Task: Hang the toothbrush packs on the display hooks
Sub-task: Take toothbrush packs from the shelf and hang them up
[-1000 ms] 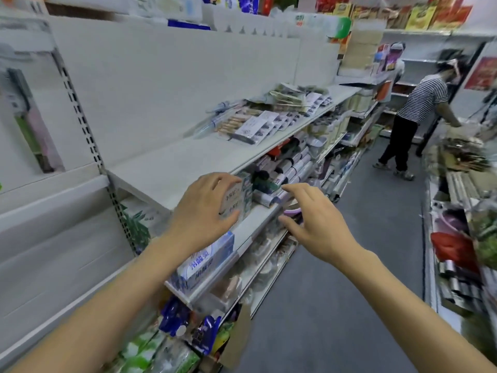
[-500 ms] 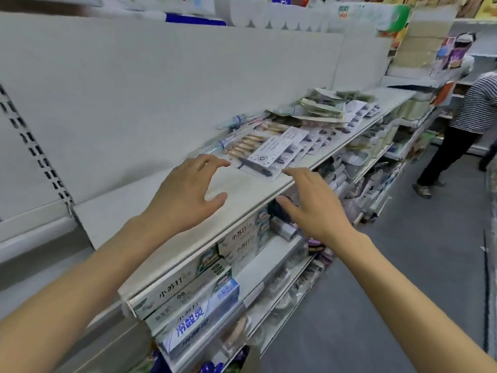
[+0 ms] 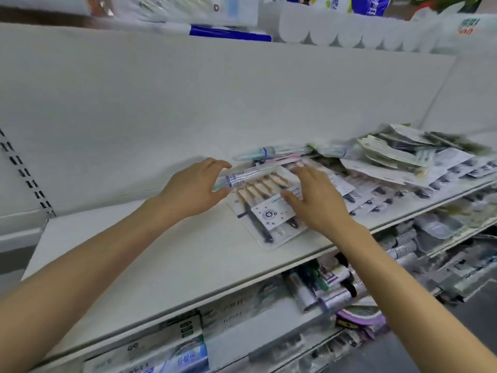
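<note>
From the head view, a flat multi-toothbrush pack (image 3: 265, 208) was seen lying on the white shelf (image 3: 161, 254). The left hand (image 3: 195, 188) was cupped loosely around a clear toothbrush tube (image 3: 243, 177), contact unclear. The right hand (image 3: 314, 199) was spread, relaxed, over the pack.

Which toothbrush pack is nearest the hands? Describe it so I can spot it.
On the white shelf, look between the left hand and right hand. The clear multi-brush pack lies flat there, holding beige-handled brushes and a white card with a round logo, unlike the dark-brush packs rightward.
</note>
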Available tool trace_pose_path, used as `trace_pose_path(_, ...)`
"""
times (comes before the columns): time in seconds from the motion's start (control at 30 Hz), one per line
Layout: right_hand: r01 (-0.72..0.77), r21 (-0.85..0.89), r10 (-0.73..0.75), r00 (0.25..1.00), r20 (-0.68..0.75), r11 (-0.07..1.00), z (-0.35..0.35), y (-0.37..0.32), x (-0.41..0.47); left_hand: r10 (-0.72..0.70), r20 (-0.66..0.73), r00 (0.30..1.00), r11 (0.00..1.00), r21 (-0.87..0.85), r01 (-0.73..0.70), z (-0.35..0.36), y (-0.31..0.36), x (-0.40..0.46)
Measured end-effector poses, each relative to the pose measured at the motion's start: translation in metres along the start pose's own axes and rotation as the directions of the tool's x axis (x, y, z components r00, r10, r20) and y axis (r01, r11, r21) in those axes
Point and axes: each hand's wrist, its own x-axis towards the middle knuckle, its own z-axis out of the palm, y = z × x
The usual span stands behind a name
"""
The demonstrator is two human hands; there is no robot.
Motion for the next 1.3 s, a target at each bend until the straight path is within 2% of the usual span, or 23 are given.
trace_pose_path(0.13, -0.003, 0.035, 0.001, 0.998, 0.070, 0.999, 0.006, 0.019, 0.017, -0.075, 0.008, 0.997, 0.997, 0.004, 0.075, 0.023, 0.005, 0.017)
trace_pose_path(0.2, -0.023, -0.022, 0.026, 0.992, 0.121, 0.999, 0.013, 0.028, 0.023, -0.091, 0.002, 0.996, 0.996, -0.017, 0.091, 0.031, 0.010, 0.018)
trace_pose_path(0.27, -0.034, -0.081, 0.048, 0.981, 0.187, 0.996, 0.015, 0.032, 0.031, -0.113, -0.038, 0.993, 0.991, -0.071, 0.110, 0.035, 0.011, 0.015)
trace_pose_path(0.37, -0.055, -0.042, 0.064, 0.962, 0.266, 0.998, 0.009, 0.034, 0.045, -0.176, -0.114, 0.978, 0.972, -0.180, 0.154, 0.031, 0.009, 0.006)
trace_pose_path(0.53, -0.182, 0.204, 0.109, 0.939, 0.326, 0.962, -0.001, 0.039, 0.061, -0.304, -0.174, 0.937, 0.917, -0.322, 0.238, 0.007, 0.000, -0.012)
trace_pose_path(0.63, -0.234, 0.486, 0.056, 0.934, 0.352, 0.842, -0.013, 0.039, 0.060, -0.385, -0.126, 0.914, 0.848, -0.439, 0.296, -0.011, -0.009, -0.029)
trace_pose_path(0.73, -0.235, 0.629, -0.024, 0.927, 0.374, 0.741, -0.018, 0.035, 0.059, -0.456, -0.146, 0.878, 0.766, -0.567, 0.303, -0.026, -0.015, -0.048)
trace_pose_path(0.83, -0.296, 0.714, -0.089, 0.890, 0.448, 0.634, -0.017, 0.023, 0.053, -0.516, -0.241, 0.822, 0.711, -0.655, 0.254, -0.040, -0.019, -0.068)
trace_pose_path(0.93, -0.328, 0.810, -0.142, 0.885, 0.444, 0.487, -0.019, 0.007, 0.042, -0.581, -0.338, 0.741, 0.646, -0.745, 0.166, -0.051, -0.018, -0.091)
trace_pose_path(1.03, -0.261, 0.885, -0.202, 0.912, 0.357, 0.385, -0.022, -0.013, 0.033, -0.641, -0.423, 0.641, 0.594, -0.802, 0.065, -0.064, -0.019, -0.115)
trace_pose_path(1.13, -0.195, 0.937, -0.264, 0.925, 0.274, 0.291, -0.025, -0.038, 0.025, -0.679, -0.484, 0.552, 0.585, -0.811, 0.009, -0.078, -0.027, -0.142)
trace_pose_path(1.3, -0.137, 0.966, -0.342, 0.916, 0.208, 0.218, -0.016, -0.086, 0.013, -0.731, -0.511, 0.453, 0.565, -0.825, -0.019, -0.096, -0.042, -0.196)
